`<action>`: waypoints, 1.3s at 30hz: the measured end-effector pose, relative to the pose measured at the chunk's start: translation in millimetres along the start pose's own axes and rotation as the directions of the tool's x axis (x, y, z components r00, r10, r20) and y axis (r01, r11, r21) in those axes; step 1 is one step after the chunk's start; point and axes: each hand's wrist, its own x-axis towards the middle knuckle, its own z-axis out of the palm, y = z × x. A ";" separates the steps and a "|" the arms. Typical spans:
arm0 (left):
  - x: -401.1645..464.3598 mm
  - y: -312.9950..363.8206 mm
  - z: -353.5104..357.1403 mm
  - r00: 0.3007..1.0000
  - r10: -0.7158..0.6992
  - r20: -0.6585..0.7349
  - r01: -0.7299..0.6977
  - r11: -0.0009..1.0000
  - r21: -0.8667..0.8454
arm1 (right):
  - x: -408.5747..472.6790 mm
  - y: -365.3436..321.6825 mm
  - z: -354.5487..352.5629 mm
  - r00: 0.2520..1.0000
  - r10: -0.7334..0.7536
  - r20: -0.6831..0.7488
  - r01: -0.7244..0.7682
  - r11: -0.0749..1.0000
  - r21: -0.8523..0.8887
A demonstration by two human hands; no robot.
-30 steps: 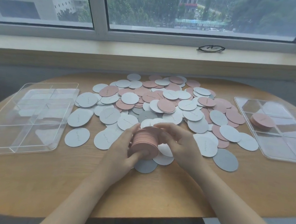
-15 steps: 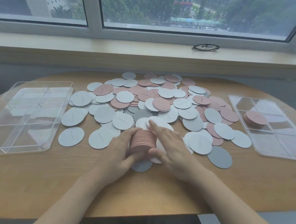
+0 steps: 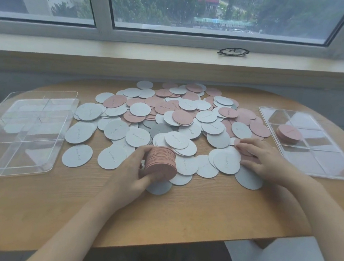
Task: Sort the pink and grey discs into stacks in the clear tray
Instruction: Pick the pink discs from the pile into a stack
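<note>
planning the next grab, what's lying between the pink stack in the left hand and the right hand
In the head view, overlapping pale grey discs on the table, between the pink stack in the left hand and the right hand.

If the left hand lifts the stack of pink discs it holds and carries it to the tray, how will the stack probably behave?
The stack of pink discs is many thin loose discs, so it may shear or fan out if tilted. The left hand grips only its sides, so lower discs could slip out. Each disc looks thin, so the stack is probably light.
</note>
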 end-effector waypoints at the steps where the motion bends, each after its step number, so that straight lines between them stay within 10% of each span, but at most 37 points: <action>1: 0.0 0.4 -0.2 1.000 -0.001 0.001 0.001 1.000 -0.003 | 0.6 3.0 -3.4 0.999 0.010 0.045 -0.009 1.000 -0.020; 14: -0.6 4.7 -2.3 1.000 0.020 0.005 -0.020 1.000 -0.015 | 4.0 -3.7 -12.1 0.997 -0.041 0.066 0.044 0.998 -0.052; 23: -0.3 0.9 -1.6 1.000 0.014 0.012 -0.014 1.000 -0.023 | 10.5 -1.0 -18.1 0.988 -0.137 0.067 0.153 0.912 -0.380; 31: -0.3 1.8 -1.4 1.000 0.023 0.004 -0.023 1.000 -0.011 | 7.3 7.0 1.4 0.761 -0.592 -0.264 0.390 0.743 -0.544; 39: -0.6 1.6 -1.3 1.000 0.013 -0.002 -0.013 1.000 -0.020 | 6.3 -40.3 -1.7 0.636 -0.549 -0.543 0.290 0.822 -0.491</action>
